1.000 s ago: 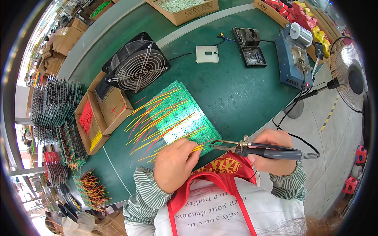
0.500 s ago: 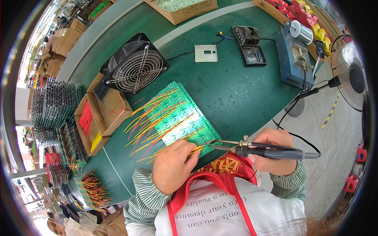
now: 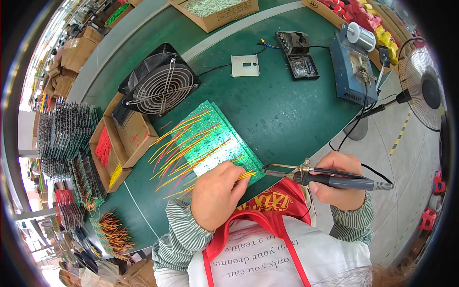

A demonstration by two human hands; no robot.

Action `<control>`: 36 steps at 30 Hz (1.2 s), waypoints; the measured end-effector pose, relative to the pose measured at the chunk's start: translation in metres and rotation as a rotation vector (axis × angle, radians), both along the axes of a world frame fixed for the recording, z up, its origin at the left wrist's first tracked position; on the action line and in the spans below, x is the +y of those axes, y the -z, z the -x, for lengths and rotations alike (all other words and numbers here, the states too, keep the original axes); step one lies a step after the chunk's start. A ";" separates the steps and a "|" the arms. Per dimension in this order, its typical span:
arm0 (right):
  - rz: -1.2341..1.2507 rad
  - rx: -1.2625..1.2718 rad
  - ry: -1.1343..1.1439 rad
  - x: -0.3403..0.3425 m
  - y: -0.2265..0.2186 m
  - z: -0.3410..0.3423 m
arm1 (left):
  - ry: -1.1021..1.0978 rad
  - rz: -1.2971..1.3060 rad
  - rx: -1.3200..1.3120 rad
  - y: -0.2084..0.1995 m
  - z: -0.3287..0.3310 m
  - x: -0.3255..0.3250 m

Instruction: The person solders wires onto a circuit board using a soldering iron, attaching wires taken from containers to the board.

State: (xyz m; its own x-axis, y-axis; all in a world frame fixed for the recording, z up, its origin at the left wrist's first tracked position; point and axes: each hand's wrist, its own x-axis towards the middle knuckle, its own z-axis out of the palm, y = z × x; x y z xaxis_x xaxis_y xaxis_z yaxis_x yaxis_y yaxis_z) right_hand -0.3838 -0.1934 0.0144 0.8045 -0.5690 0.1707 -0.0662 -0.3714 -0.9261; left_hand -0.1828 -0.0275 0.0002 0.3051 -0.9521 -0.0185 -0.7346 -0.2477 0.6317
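A green circuit board point(image 3: 237, 152) lies at a slant on the work table, with another board's edge showing beneath it. Rows of red and yellow wires point(image 3: 179, 152) stand out from it toward the left. My left hand point(image 3: 213, 195) rests over the near part of the board, thumb and fingers pinched on yellow wires point(image 3: 246, 175) whose ends point right. In my right hand point(image 3: 345, 200) is a soldering iron point(image 3: 342, 182) with a thin solder feed tube along its top. The iron's tip is by the board's near right corner, close to the wire ends; whether it touches cannot be made out.
Left of the board, a divided cardboard box point(image 3: 125, 165) holds red and yellow wires. Behind are a black fan point(image 3: 162, 86), a white plate point(image 3: 245, 66) and a black case point(image 3: 304, 67). A blue solder feeder point(image 3: 351, 71) stands far right. Stacked boards point(image 3: 67, 129) line the left side.
My left hand has shifted a little to the right with the yellow wires. The soldering iron has moved slightly right along the board's near edge. The whole view has shifted slightly.
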 end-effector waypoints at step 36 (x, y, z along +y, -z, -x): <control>-0.083 0.024 -0.124 0.015 -0.002 -0.011 | 0.012 -0.068 -0.013 -0.008 -0.019 0.016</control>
State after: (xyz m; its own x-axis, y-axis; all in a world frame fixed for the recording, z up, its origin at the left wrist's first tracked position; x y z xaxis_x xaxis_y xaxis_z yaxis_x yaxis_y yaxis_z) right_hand -0.3731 -0.1787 0.0163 0.8725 -0.4765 0.1076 -0.0468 -0.3007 -0.9526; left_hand -0.1636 -0.0112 0.0085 0.2944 -0.9523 -0.0797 -0.7458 -0.2811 0.6039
